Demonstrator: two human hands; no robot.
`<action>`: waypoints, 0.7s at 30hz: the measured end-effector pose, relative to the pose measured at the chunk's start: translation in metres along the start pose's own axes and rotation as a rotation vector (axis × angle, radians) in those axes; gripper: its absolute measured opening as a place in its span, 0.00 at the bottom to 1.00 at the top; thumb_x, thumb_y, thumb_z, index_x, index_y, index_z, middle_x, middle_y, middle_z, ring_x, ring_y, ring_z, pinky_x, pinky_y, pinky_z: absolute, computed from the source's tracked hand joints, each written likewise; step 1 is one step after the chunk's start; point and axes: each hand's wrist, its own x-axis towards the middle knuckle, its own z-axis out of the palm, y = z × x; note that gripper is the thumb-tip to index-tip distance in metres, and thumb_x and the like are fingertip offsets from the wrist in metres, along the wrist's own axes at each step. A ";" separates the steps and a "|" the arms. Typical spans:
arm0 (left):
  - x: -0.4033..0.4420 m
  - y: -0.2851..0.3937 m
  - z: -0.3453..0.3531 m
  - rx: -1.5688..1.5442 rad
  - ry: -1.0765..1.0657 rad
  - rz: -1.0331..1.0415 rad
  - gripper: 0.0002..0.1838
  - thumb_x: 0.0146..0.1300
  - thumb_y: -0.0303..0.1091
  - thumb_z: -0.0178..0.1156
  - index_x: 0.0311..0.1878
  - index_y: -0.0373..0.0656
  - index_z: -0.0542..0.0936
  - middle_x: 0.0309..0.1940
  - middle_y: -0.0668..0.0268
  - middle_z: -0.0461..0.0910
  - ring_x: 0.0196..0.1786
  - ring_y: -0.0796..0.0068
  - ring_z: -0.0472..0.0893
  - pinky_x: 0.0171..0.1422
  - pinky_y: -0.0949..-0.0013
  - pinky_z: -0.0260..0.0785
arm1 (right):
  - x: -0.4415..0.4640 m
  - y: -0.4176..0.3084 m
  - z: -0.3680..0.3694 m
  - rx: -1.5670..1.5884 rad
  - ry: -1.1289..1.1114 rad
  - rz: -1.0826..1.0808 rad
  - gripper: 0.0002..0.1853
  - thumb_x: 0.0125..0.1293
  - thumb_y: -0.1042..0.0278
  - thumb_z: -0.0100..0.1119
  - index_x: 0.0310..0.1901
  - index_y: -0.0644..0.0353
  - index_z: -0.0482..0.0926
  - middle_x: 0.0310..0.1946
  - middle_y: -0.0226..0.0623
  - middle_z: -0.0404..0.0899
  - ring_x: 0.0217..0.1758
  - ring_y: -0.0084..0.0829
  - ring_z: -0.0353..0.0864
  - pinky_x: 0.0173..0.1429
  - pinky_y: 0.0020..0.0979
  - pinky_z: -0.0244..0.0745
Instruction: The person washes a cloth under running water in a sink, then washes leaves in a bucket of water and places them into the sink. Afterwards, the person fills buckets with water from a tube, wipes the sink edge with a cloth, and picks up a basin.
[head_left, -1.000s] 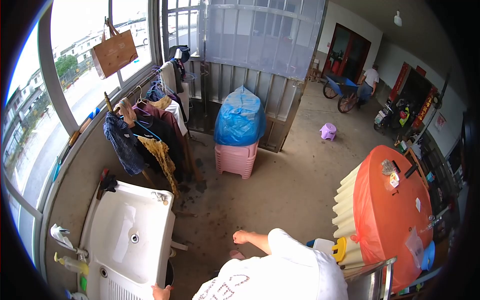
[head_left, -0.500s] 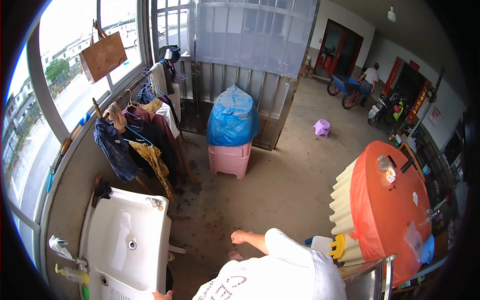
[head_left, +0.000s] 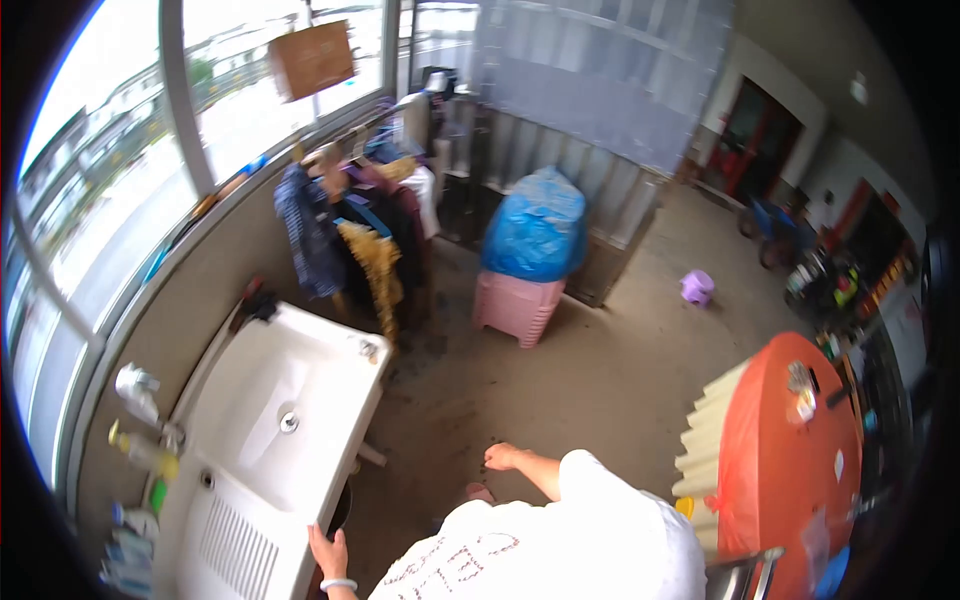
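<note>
My left hand (head_left: 328, 552), with a pale band at the wrist, touches the right rim of the white sink (head_left: 335, 400). Its thumb and fingers are apart and hold nothing. Bent in front of my white shirt (head_left: 560, 545), the other arm ends in my right hand (head_left: 503, 456), closed like a fist above the floor. Nothing shows in that fist. A drain and a ribbed washboard area lie in the sink. Beside it on the left are a tap (head_left: 172, 434) and a yellowish pump bottle (head_left: 145, 452).
Clothes (head_left: 350, 225) hang by the windows. Pink stacked stools (head_left: 517, 305) carry a blue plastic bag (head_left: 537, 225). A purple stool (head_left: 697, 288) stands farther back. On the right is a round table with an orange cover (head_left: 780, 450); a blue wheelbarrow (head_left: 775, 225) is beyond.
The view has turned and tilted, shifting the background right. More of my left hand and its wristband shows at the sink rim. My right hand stays closed.
</note>
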 end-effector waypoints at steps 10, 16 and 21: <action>-0.143 -0.042 -0.029 -0.276 -0.031 -0.494 0.18 0.58 0.36 0.61 0.50 0.38 0.80 0.45 0.52 0.82 0.51 0.54 0.81 0.58 0.58 0.71 | 0.023 -0.120 -0.022 0.009 0.367 -0.320 0.14 0.59 0.67 0.57 0.46 0.56 0.82 0.46 0.42 0.82 0.52 0.41 0.80 0.58 0.38 0.73; -0.249 -0.081 0.004 -0.220 -0.073 -1.008 0.24 0.55 0.45 0.63 0.51 0.40 0.80 0.50 0.52 0.80 0.56 0.54 0.78 0.62 0.59 0.69 | 0.062 -0.264 -0.044 0.105 0.605 -0.945 0.12 0.55 0.78 0.55 0.42 0.62 0.80 0.41 0.44 0.79 0.47 0.43 0.79 0.53 0.36 0.74; -0.306 -0.067 0.040 -0.317 0.111 -1.336 0.23 0.55 0.46 0.63 0.49 0.40 0.81 0.49 0.52 0.81 0.55 0.56 0.78 0.62 0.60 0.69 | 0.086 -0.356 -0.025 0.028 0.426 -1.207 0.15 0.51 0.82 0.52 0.41 0.62 0.79 0.48 0.45 0.76 0.55 0.45 0.74 0.56 0.38 0.72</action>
